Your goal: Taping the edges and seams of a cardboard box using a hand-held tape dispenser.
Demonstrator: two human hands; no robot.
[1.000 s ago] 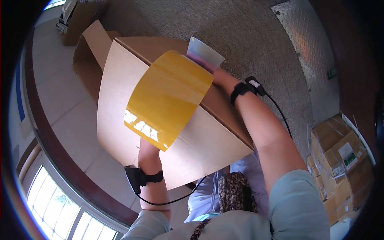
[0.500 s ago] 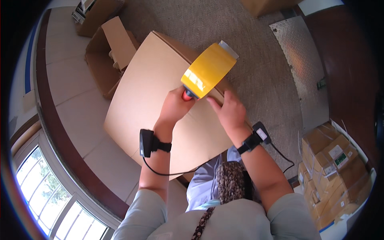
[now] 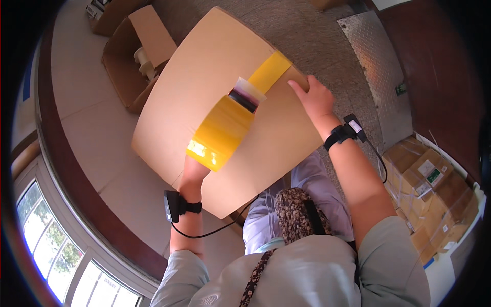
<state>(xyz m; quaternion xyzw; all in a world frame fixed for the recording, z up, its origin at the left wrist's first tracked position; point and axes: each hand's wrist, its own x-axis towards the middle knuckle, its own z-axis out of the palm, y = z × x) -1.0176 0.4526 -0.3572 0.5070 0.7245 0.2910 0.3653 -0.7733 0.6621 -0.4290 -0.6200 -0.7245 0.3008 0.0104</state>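
A large brown cardboard box [image 3: 271,153] stands in front of me, its flat top facing up. My left hand [image 3: 195,168] is closed on a tape dispenser [image 3: 244,99] with a wide yellow roll [image 3: 220,134]; the roll hides most of the fingers and the handle. From the dispenser's head, a strip of yellow tape [image 3: 271,70] runs to the box's far right edge and over it. My right hand [image 3: 316,99] grips that edge beside the strip, thumb on top, the other fingers over the side and partly hidden.
An opened cardboard box [image 3: 125,77] with pale spools [image 3: 143,62] inside lies at the far left. Taped cartons [image 3: 429,179] are stacked at the right, near a metal tread plate [image 3: 376,71]. A curved wall with windows [image 3: 61,250] borders the left. Cables hang from both wrist devices.
My left hand has drawn the dispenser toward me and left across the box top, pulling out a strip of yellow tape. My right hand has shifted right and farther along the box edge.
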